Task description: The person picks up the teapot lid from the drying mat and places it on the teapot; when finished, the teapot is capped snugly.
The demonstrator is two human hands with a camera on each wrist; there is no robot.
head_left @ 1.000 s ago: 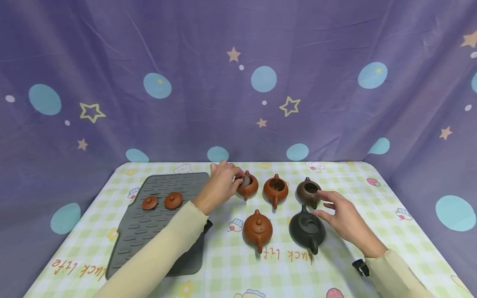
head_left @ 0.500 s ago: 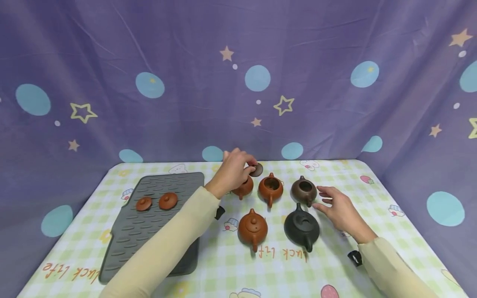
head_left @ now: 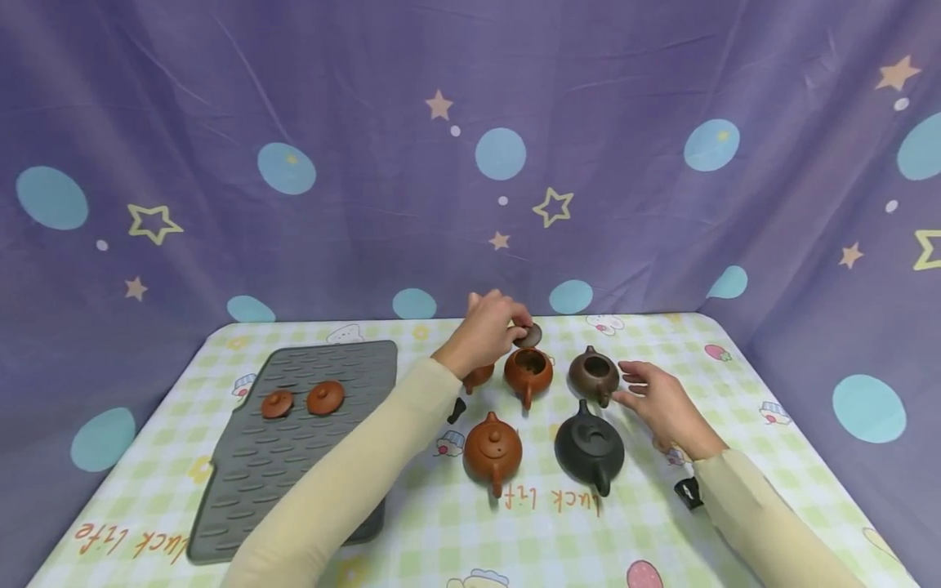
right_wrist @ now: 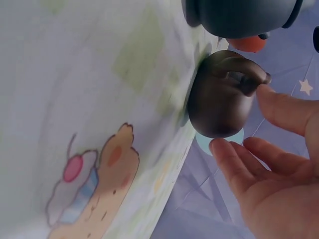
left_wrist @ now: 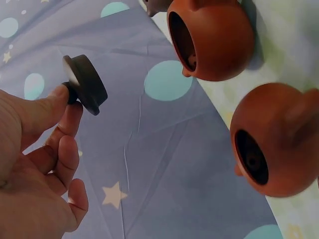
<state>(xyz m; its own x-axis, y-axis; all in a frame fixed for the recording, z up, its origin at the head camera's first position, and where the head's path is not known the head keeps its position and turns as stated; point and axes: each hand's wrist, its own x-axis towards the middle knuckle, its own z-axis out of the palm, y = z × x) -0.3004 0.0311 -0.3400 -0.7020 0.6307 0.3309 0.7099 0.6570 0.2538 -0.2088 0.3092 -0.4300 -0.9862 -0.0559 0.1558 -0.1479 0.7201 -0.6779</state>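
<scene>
My left hand (head_left: pixel 488 327) pinches a dark brown teapot lid (left_wrist: pixel 87 82) by its knob, thumb against fingers. The lid is tilted on edge in the left wrist view, held up behind the middle lidless orange teapot (head_left: pixel 528 388). Another lidless orange teapot (head_left: pixel 479 377) is partly hidden by that hand. My right hand (head_left: pixel 665 408) is beside a lidless brown teapot (head_left: pixel 583 382), fingers loosely bent. In the right wrist view its thumb tip is right at the handle of the pot, the other fingertips close to the body.
Nearer the front stand a lidded orange teapot (head_left: pixel 492 453) and a lidded black teapot (head_left: pixel 590 451). On the left, a grey ridged mat (head_left: pixel 294 474) bears two orange lids, one small (head_left: pixel 277 404) and one larger (head_left: pixel 325 398). A purple curtain (head_left: pixel 367 204) hangs behind the table.
My left hand has carried the brown lid rightward, from over the left orange teapot to behind the middle one. My right hand has stayed by the brown teapot, its fingers shifting slightly.
</scene>
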